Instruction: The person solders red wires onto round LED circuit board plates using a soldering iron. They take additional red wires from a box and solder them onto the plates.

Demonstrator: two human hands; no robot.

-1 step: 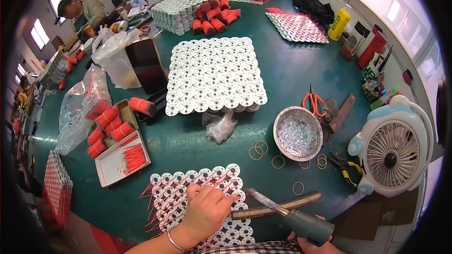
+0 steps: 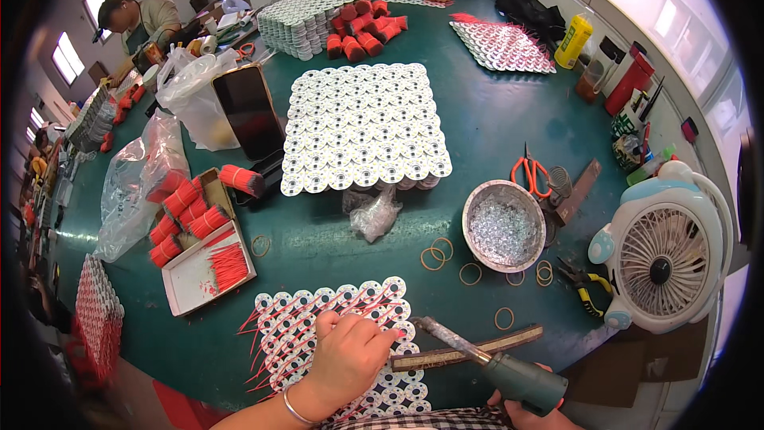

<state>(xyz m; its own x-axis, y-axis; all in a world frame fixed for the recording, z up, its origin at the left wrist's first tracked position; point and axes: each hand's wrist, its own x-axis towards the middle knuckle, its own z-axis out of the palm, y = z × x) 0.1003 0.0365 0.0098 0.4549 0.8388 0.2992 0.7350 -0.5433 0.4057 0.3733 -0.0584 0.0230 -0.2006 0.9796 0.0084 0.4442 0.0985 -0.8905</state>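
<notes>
My left hand (image 2: 350, 354) is closed in a pinch over a panel of round white circuit boards (image 2: 372, 291), with a bit of thin red wire showing at its fingertips. Red wires lie slantwise across the panel's rows, and their loose ends stick out past its left edge. In my right hand (image 2: 529, 416) is a soldering iron (image 2: 521, 382) with a green handle. Its metal tip points left, just beside the panel's right edge and apart from my left fingertips. Beneath the iron's barrel lies a narrow wooden strip (image 2: 469, 348).
Left stands an open box (image 2: 187, 291) of red wires beside bundled wires (image 2: 189, 211). A stacked board panel (image 2: 366, 127) sits ahead. Right are a bowl (image 2: 469, 231), orange-handled scissors (image 2: 531, 175), pliers (image 2: 590, 295) and a fan (image 2: 660, 263). A co-worker works across the table.
</notes>
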